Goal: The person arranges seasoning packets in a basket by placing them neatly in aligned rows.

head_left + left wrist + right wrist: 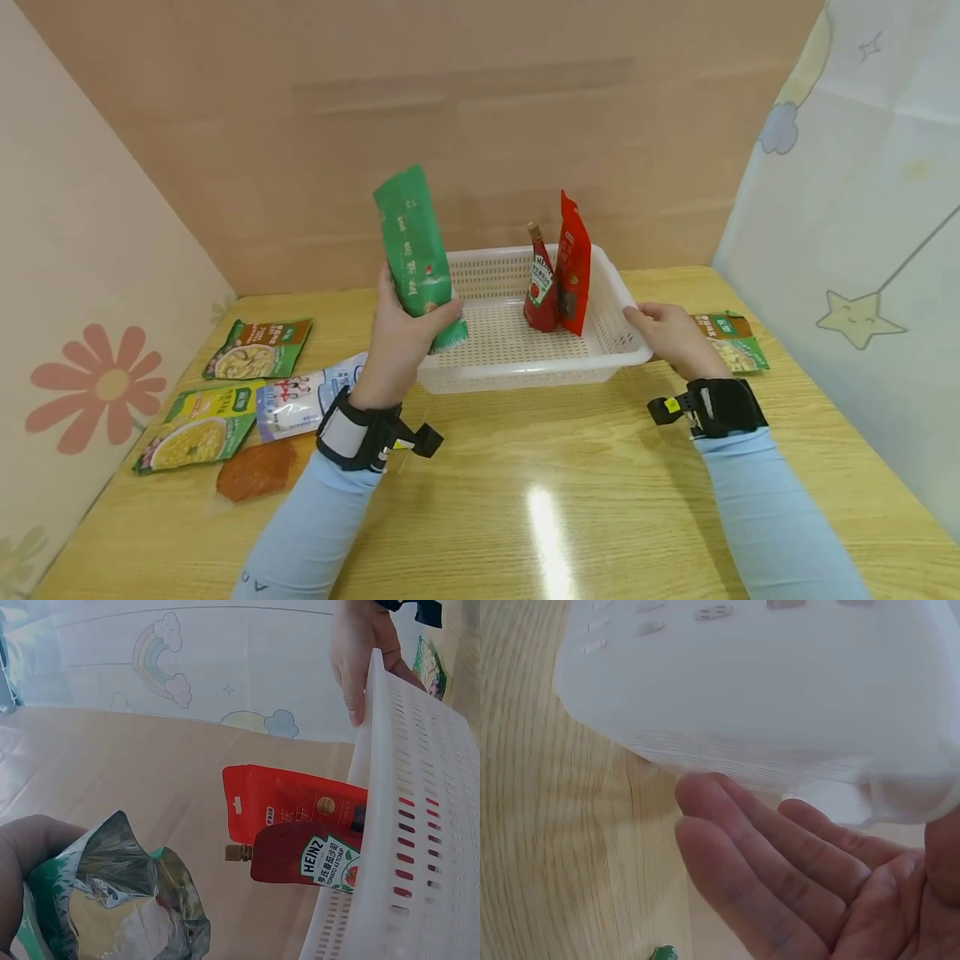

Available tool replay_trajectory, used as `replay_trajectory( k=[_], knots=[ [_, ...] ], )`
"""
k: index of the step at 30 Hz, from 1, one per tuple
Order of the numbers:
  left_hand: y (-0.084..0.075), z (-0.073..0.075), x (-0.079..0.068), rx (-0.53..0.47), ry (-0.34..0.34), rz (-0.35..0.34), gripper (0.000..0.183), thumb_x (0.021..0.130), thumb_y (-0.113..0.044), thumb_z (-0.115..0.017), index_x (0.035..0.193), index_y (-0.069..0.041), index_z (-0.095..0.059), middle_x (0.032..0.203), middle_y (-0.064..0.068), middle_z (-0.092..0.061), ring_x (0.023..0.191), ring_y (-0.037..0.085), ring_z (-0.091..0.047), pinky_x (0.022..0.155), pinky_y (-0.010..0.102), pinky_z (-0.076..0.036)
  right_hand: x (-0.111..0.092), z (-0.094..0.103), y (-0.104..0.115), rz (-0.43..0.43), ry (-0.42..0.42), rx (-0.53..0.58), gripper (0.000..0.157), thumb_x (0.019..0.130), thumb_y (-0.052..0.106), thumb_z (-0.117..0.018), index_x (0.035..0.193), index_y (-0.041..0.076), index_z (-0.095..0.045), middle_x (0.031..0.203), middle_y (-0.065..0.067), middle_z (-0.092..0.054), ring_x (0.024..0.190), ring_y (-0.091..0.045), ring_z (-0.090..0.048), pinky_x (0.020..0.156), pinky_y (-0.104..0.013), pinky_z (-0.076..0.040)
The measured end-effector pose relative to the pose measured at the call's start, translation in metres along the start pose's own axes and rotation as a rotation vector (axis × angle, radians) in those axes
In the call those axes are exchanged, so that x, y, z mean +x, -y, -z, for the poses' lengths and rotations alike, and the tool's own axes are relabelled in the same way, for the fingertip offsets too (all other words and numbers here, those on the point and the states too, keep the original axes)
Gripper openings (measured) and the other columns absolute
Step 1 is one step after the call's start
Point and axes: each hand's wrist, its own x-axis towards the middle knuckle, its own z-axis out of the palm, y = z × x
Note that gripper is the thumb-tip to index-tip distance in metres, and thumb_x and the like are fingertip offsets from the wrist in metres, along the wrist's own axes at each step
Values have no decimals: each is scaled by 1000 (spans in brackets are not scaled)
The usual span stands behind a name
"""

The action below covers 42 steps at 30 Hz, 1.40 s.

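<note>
My left hand [403,340] grips a green pouch [411,237] near its lower end and holds it up, tilted, over the left end of a white plastic basket [517,377]. A silvery, creased end of that pouch [124,862] faces the left wrist camera. With the thumb on top and the fingers [780,859] stretched underneath, my right hand [671,335] holds the basket's right rim. Inside the basket, a Heinz tomato ketchup pouch [540,292] with a gold cap stands upright beside a taller red pouch [574,271].
At the left of the wooden table [480,500] lie two green food packets [258,350], a white-and-purple pouch [300,404] and a flat reddish-brown packet [258,471]. Another green packet [731,342] lies right of the basket. Brown paper [450,125] rises behind; patterned side walls flank the table.
</note>
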Motion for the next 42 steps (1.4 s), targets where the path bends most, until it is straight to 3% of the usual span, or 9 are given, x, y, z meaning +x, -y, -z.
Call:
replay_trajectory(
  k=[8,23,28,30,35,39,42],
  knots=[
    [-2,-3,-3,68,-3,47,101,83,-7,-79,154,-30,-10,129,9,-44,108,25,-53,88,42,-50,-1,-1,1,1,-14,-31,66,105,45,-43,144,-8,-42,123,-28,-59,93,-29,-63,71,-34,-58],
    [-3,-12,-10,183,52,-7,92,78,-7,-83,148,-28,-29,123,7,-52,107,25,-53,88,44,-48,-4,0,4,-9,-15,-82,66,104,45,-43,144,-8,-43,122,-28,-60,90,-28,-64,75,-42,-58],
    [-2,-12,-11,222,82,-48,91,78,-7,-84,147,-28,-29,124,6,-51,109,24,-53,89,45,-47,-4,0,4,5,-24,-117,64,105,43,-44,142,-8,-44,120,-28,-60,88,-28,-64,75,-43,-58],
    [-2,-13,-12,222,95,-54,93,78,-7,-84,148,-27,-26,125,6,-50,110,23,-52,90,45,-46,-7,2,7,27,-52,-199,63,105,43,-44,142,-8,-45,119,-29,-61,87,-30,-64,72,-43,-57],
    [-1,-17,-17,203,125,-27,98,79,-8,-83,151,-26,-20,128,4,-49,114,23,-51,93,46,-46,-24,4,29,102,-165,-410,59,105,38,-45,144,-6,-45,124,-30,-60,101,-43,-63,78,-52,-51],
    [2,-21,-19,207,157,2,95,80,-8,-82,150,-24,-20,128,5,-48,115,23,-51,95,46,-46,-41,-1,55,182,-157,-416,56,104,37,-48,144,-2,-47,127,-28,-61,110,-43,-61,85,-55,-51],
    [6,-24,-21,229,170,24,95,79,-9,-83,149,-23,-20,128,5,-48,115,23,-52,95,46,-46,-53,-12,72,281,-87,-383,53,103,34,-53,144,0,-49,125,-24,-63,111,-40,-62,86,-53,-53]
  ],
)
